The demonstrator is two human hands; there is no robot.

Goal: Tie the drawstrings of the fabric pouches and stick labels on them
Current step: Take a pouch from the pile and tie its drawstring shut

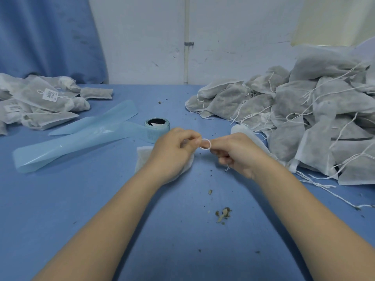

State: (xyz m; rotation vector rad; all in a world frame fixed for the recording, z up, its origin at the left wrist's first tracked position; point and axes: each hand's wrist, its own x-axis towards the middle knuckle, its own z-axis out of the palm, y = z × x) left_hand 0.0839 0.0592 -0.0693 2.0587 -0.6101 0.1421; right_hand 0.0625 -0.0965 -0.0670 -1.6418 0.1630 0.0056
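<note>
A white fabric pouch [143, 157] lies on the blue table under my left hand [173, 151], mostly hidden by it. Its white drawstring [205, 143] forms a small loop between my two hands. My left hand pinches one side of the loop with thumb and forefinger. My right hand [235, 154] pinches the other side, fingers curled, and a short string end hangs below it. A label roll [157, 126] stands just behind my hands, its pale blue backing strip [77, 142] trailing to the left.
A large heap of untied pouches [304, 118] with loose strings fills the right side. A smaller pile of tied, labelled pouches [40, 102] lies at the far left. Dried herb crumbs [223, 213] are scattered on the blue table [81, 199].
</note>
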